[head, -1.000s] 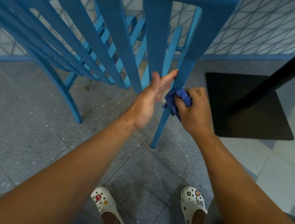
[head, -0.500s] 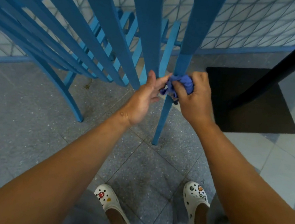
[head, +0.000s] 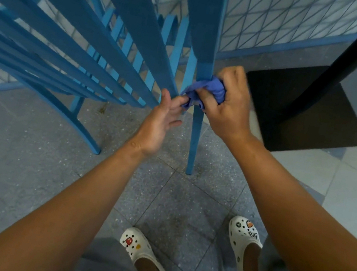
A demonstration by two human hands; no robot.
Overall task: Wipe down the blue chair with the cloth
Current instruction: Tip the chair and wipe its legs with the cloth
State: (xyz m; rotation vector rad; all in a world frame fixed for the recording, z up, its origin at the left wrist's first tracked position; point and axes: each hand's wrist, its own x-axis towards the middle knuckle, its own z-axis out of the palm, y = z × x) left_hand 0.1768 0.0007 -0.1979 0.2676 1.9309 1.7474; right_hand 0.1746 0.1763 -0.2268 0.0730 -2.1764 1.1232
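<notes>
While the right hand [head: 227,107] holds the soft, bunched cloth [head: 207,90] around the blue chair [head: 206,32] leg, the left hand [head: 162,118] pinches its loose tail; the rigid leg should take firm rubbing.

My right hand [head: 228,106] bunches the cloth [head: 207,90] against the blue chair [head: 206,28] leg; my left hand [head: 163,120] pinches its loose end.
</notes>
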